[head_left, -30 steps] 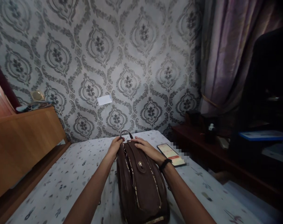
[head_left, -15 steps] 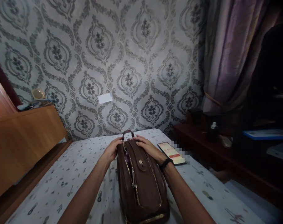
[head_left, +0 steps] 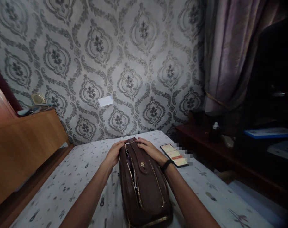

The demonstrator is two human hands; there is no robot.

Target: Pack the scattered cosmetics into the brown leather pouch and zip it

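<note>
A dark brown leather backpack lies on the patterned bed sheet, its far end pointing to the wall. Gold-toned zips run along it, and the one on its left side is partly undone, with something purple and shiny just inside. My left hand grips the far left edge, fingers bent round the top corner. On the far right side rests my right hand, fingers curled over the top end near the carrying handle. The fingertips of both hands are partly hidden behind the bag. A black band circles my right wrist.
A phone with a lit screen lies on the sheet right of the bag. At left stands a wooden headboard-like panel with small items on top. A dark red shelf holding a small bottle runs along the right.
The backpack's carrying handle stood up as a loop and now lies lower, folded down at the far end. Both hands remain on the bag; the view has shifted slightly.
</note>
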